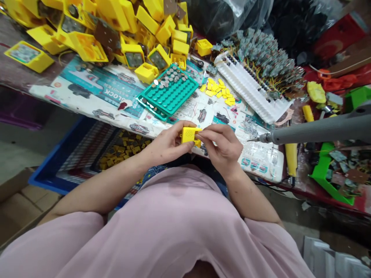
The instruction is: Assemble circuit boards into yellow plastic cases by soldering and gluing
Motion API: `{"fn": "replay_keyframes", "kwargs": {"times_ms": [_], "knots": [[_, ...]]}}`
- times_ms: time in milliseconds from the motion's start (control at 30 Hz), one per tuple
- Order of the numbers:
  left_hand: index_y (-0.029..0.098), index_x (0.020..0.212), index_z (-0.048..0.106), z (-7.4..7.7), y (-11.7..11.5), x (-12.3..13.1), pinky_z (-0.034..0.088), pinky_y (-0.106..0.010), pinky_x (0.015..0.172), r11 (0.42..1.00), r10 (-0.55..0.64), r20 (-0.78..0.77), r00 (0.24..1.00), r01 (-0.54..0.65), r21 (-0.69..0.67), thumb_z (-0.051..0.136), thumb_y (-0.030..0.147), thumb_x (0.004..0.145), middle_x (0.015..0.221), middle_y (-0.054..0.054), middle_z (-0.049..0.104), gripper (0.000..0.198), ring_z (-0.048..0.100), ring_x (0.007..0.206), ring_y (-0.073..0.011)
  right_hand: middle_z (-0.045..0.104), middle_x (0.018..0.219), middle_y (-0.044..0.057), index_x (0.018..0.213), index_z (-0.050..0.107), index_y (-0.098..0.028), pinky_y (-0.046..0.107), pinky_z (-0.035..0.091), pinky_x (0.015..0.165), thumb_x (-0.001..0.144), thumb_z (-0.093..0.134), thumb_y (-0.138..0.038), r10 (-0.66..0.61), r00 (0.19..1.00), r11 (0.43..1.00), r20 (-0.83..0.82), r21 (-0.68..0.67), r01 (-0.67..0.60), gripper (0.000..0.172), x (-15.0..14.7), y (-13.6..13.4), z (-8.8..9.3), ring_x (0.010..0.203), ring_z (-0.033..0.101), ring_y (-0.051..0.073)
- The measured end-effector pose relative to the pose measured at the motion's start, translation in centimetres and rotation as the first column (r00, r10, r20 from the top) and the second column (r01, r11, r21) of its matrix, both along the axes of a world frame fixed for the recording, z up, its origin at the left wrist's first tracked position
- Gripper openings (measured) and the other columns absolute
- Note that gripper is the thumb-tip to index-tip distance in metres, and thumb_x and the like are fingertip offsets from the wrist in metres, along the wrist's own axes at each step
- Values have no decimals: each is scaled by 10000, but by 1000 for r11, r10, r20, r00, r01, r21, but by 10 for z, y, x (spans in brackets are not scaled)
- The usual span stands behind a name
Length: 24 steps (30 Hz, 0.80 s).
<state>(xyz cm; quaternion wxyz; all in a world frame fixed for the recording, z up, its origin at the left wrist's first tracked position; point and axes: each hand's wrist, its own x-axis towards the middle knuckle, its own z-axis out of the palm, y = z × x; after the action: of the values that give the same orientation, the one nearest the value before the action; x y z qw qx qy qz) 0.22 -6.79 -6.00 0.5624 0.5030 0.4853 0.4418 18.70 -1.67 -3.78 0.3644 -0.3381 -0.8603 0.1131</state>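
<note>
Just in front of the table's near edge, my left hand (171, 143) is closed around a small yellow plastic case (189, 134) with a grid of tiny holes in its face. My right hand (222, 146) has its thumb and fingertips pinched together at the case's right side, by an opening there. Whatever those fingertips may hold is too small or too hidden to make out. Beyond the hands lies a green tray (176, 90) with rows of round pockets, some with silver button cells (171, 78). Several small yellow pieces (218, 91) are scattered to its right.
A heap of yellow cases (150, 31) fills the back left. White foam strips (246, 85) hold wired parts beside stacked circuit boards (263, 54). A grey electric screwdriver (313, 129) juts in from the right, near loose screws. A blue crate (52, 170) stands below the table's edge.
</note>
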Motion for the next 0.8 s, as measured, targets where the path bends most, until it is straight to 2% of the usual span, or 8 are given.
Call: {"fn": "replay_keyframes", "kwargs": {"times_ms": [100,233,367,500,700,800], "knots": [[215,1196,499,0,1,6,454,-185,487,997,-29,97,995,37,-74,690,334,817,765,32,629,441,639,632,-127,752,912,33,945,754,-303,316,537,784,975,556,-330,20,992,996,122,80,-30,202,4,4,-11,850,682,152],[211,1194,493,-3,3,9,438,-178,412,989,-3,112,994,20,-147,705,373,793,785,18,621,481,665,660,-158,735,925,48,973,742,-251,268,537,777,974,561,-289,55,996,996,74,69,-60,185,5,8,-14,857,671,135],[192,1224,511,-5,3,8,474,-207,490,997,18,-26,999,-20,-78,672,402,808,864,-9,635,493,650,700,-155,729,946,56,1025,723,-199,230,550,762,961,578,-224,99,993,994,64,38,-101,161,4,9,-7,859,680,120],[169,1225,521,-2,2,6,493,-232,613,999,30,-188,982,-26,24,647,409,821,902,-20,639,487,618,749,-144,738,955,43,1016,708,-195,217,541,753,947,594,-188,95,990,984,106,142,-109,133,6,8,-5,873,689,122],[160,1235,519,1,2,5,484,-240,628,998,46,-240,970,-37,43,625,449,824,893,-13,611,513,588,716,-129,717,854,13,975,706,-215,219,477,661,941,605,-194,0,988,948,157,313,-50,109,6,6,-6,777,643,117],[160,1250,514,-1,2,5,494,-249,632,998,50,-258,965,-39,45,627,457,816,890,-15,615,538,599,716,-137,726,853,17,964,716,-194,231,459,662,942,599,-196,-11,972,934,234,351,-74,119,2,5,-2,783,639,124]]}}
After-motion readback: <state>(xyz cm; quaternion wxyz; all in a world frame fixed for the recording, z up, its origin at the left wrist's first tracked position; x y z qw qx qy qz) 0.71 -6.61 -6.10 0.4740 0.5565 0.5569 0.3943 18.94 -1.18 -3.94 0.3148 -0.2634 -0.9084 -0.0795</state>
